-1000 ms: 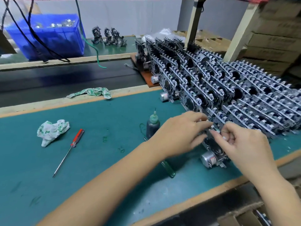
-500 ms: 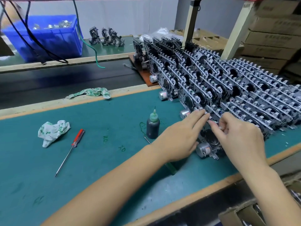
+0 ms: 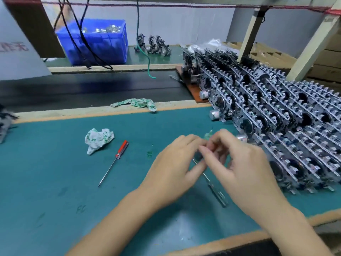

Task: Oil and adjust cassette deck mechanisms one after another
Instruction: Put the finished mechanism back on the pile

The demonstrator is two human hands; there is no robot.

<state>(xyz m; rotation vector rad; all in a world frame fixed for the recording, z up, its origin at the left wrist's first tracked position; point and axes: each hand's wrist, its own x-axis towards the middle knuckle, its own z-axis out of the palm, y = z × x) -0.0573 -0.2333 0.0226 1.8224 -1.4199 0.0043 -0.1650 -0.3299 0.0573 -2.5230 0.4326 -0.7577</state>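
Surface (image 3: 55,172): matt teal mat, wood-edged. Mechanisms (image 3: 287,130): shiny metal, black plastic. Rag (image 3: 98,138): crumpled cloth. Screwdriver (image 3: 114,162): red translucent plastic handle, steel shaft.

Both hands meet mid-mat – left hand (image 3: 177,163) and right hand (image 3: 239,163) – fingers curled around the oil bottle (image 3: 208,135), mostly hidden. Stacked cassette mechanisms (image 3: 276,117) fill the mat's right edge; a red screwdriver (image 3: 115,159) lies left.

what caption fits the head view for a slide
Both hands meet at the oil bottle beside stacked cassette mechanisms.
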